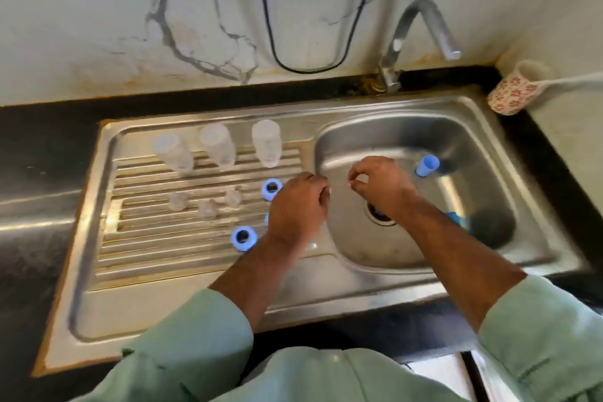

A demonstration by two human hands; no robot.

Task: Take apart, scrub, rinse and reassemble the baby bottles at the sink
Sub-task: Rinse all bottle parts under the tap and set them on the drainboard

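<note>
Three clear bottle bodies (173,152) (218,145) (267,142) stand mouth-down at the back of the drainboard (137,258). In front of them sit three clear teats (178,201) (208,209) (233,197) and blue collar rings (271,189) (244,238). A blue cap (426,165) lies in the basin (401,248). My left hand (298,206) hovers at the basin's left rim, fingers curled down and hiding whatever is beneath. My right hand (381,186) is over the basin near the drain, thumb and forefinger touching, with nothing visible between them.
The tap (421,29) arches over the basin's back right. A flowered mug (514,91) holding a white handle stands in the corner on the black counter (39,147). A black cable (270,10) hangs on the marble wall. Another blue piece (455,219) lies beside my right forearm.
</note>
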